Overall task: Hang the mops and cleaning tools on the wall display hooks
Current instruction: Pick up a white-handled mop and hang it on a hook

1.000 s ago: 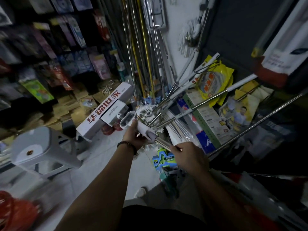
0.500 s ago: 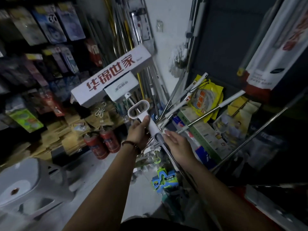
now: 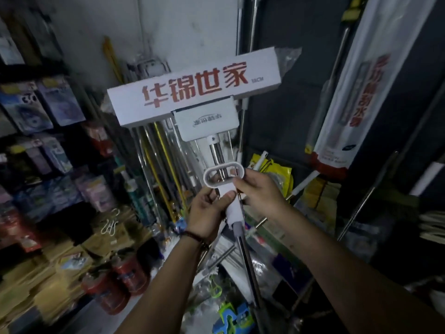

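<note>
Shelves of packaged goods [image 3: 36, 116] fill the left edge of the frame, and a dark panel [image 3: 289, 104] covers the right. A strip of white wall [image 3: 187, 27] shows bare between them at the upper centre. A bagged mop [image 3: 349, 92] leans along the upper right.

The squeeze mop [image 3: 248, 266] stands upright at centre, head up. Its white carton [image 3: 192, 88] with red characters spans the middle of the frame, tilted up to the right, with its right end over the dark panel. A bundle of poles [image 3: 163, 160] stands just behind it at left.

The left hand [image 3: 208, 213] grips the white sleeve on the shaft, with the thumb across it. The right hand [image 3: 262, 197] pinches the neck beside the oval pull handle [image 3: 224, 177]. Red canisters [image 3: 125, 283] sit at the lower left.
</note>
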Demonstrator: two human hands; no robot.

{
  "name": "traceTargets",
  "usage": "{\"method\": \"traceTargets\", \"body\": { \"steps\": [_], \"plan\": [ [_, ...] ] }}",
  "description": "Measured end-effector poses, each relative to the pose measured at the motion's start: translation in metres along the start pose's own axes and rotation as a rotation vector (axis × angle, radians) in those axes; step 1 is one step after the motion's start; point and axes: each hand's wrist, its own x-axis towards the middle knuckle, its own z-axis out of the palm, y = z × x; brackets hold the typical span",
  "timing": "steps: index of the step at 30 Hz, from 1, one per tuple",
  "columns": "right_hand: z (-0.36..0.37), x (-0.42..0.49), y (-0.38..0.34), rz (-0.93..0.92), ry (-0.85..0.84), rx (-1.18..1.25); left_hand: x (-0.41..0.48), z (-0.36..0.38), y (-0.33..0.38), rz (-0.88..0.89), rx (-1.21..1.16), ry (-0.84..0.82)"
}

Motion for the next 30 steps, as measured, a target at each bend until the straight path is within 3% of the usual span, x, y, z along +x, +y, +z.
{"method": "traceTargets", "body": {
  "steps": [14, 22, 30],
  "plan": [
    [-0.086, 0.056, -0.118, -0.116, 0.176, 0.137, 0.106, 0.103, 0.097, 0.08, -0.075, -0.223],
    [-0.143, 0.108, -0.188, -0.28, 0.185, -0.033, 0.147, 0.178, 0.163, 0.171, -0.177, -0.356],
    [-0.193, 0.155, -0.254, -0.394, 0.255, -0.105, 0.203, 0.238, 0.216, 0.264, -0.106, -0.403]
  ]
}}
